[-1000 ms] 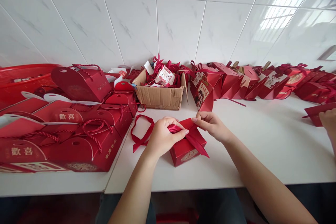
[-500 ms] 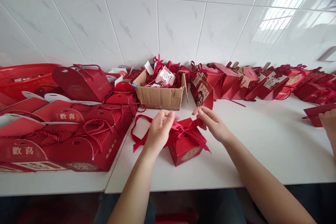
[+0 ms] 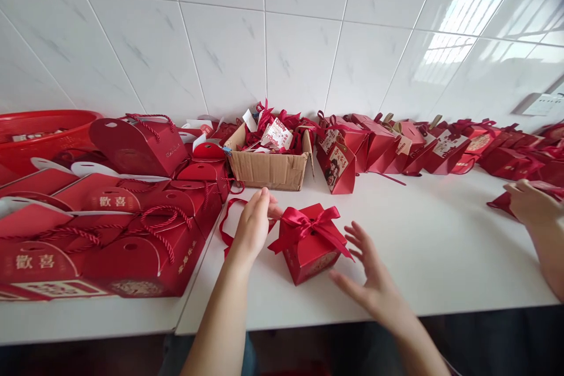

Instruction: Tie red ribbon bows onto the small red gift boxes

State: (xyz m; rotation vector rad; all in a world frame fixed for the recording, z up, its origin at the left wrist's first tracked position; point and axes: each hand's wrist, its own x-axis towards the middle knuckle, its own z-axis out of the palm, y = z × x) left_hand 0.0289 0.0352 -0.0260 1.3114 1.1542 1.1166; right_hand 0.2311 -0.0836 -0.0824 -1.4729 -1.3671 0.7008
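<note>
A small red gift box (image 3: 306, 258) stands on the white table in front of me, with a red ribbon bow (image 3: 308, 226) tied on its top. My left hand (image 3: 253, 226) is just left of the bow, its fingers loosely bent and their tips near the left loop; nothing shows in its grasp. On the other side, my right hand (image 3: 365, 276) is open, fingers spread beside the box's right face. A loose red ribbon (image 3: 227, 223) lies on the table, partly hidden behind my left hand.
Red carry boxes with rope handles (image 3: 132, 247) are stacked on the left, near a red basin (image 3: 48, 129). A cardboard box (image 3: 268, 170) of ribbons and tags stands behind. More red boxes (image 3: 379, 141) line the tiled wall. Another person's hand (image 3: 535, 202) holds something red at right.
Both hands have come away from the bow's loops. My right hand has moved down and opened beside the box. The other person's hand has shifted left in view.
</note>
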